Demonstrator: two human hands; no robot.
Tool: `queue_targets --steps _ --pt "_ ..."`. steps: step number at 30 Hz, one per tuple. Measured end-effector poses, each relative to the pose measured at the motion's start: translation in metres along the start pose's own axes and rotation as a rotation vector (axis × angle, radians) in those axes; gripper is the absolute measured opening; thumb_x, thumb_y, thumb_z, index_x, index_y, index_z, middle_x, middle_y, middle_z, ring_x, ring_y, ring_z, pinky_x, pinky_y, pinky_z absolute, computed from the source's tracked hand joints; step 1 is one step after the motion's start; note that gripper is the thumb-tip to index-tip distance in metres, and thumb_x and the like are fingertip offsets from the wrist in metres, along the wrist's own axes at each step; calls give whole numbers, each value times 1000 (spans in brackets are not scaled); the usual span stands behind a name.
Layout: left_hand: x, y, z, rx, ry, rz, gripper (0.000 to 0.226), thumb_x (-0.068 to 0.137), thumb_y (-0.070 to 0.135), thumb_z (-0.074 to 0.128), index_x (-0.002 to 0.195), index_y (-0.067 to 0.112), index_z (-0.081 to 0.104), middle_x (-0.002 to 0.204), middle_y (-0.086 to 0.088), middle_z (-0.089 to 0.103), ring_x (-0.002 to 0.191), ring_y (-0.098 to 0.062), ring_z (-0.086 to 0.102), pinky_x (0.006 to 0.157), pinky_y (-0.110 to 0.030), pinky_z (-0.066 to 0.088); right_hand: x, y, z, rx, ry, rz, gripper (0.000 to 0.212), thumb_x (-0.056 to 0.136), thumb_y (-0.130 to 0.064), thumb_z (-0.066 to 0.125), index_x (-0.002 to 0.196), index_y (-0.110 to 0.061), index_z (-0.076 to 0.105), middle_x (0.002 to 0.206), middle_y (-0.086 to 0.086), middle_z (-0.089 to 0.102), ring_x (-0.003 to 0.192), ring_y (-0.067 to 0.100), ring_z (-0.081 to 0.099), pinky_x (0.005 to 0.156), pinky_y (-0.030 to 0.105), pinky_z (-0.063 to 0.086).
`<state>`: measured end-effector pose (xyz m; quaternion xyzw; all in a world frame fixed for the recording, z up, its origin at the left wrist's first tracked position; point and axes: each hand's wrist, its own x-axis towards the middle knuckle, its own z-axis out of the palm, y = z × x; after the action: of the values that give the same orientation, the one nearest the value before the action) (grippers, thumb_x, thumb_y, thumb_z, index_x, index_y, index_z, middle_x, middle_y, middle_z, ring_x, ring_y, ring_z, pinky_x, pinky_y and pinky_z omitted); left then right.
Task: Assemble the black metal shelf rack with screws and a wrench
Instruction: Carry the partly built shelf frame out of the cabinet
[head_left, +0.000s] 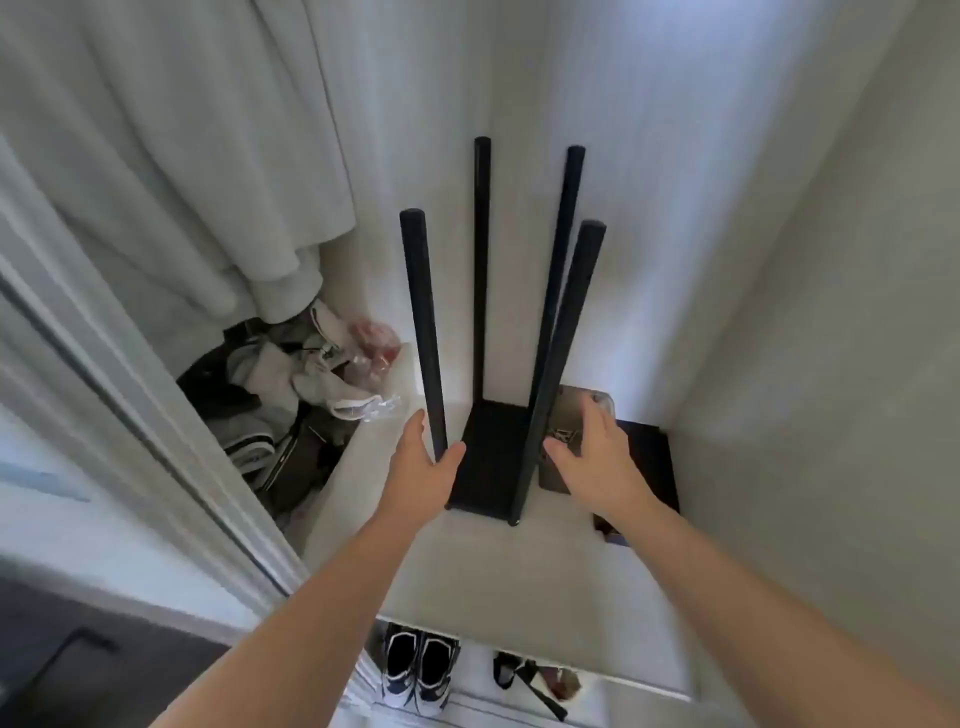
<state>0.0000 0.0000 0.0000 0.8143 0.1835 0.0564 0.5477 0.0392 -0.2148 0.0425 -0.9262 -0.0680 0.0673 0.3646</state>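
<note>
The black metal shelf rack (488, 457) stands upright on the white worktop (493, 571), close to the room's corner: a flat rectangular black base shelf with four slim round black posts rising from its corners. No upper shelves are on the posts yet, so the assembly looks to be at an early stage.

The left hand (421, 467) brackets the foot of the near left post (423, 322). Its fingers (415, 423) lie on one side and the thumb on the other, spread and not closed round the post. The right hand (597, 457) hovers just beside the near right post (566, 338), its fingers (592, 410) relaxed and apart, holding nothing.

The rack is probably stiff and fairly light, but top-heavy and tippy on such a small base. The painted tubes may be slick. Low on two posts near the base seems the steadiest hold, since a grip high up would lever the joints.

Behind the right hand lies a grey metallic sheet-like thing (571, 415), too unclear to name, and beside it a flat black panel (654, 457), perhaps another shelf. A clear plastic bag (374, 353) and a heap of dark and grey clothes (270, 395) sit to the left, under pale hanging fabric (182, 156). Black and white trainers (415, 670) stand below the worktop. No wrench or screws can be made out
</note>
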Motion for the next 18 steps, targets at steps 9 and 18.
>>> queue_targets --steps 9,18 --pt "102 -2 12 54 3 -55 44 94 24 65 132 17 44 111 -4 62 106 -25 63 87 -36 55 82 -8 15 173 -8 183 53 98 -25 64 146 -25 40 134 -2 61 124 22 60 99 38 51" --pt "108 -9 20 51 -8 -18 17 95 20 63 111 19 59 100 3 68 96 -13 66 85 -29 53 97 -10 20 262 27 179 30 96 -14 66 122 -26 57 102 -20 64 100 6 62 96 33 47"
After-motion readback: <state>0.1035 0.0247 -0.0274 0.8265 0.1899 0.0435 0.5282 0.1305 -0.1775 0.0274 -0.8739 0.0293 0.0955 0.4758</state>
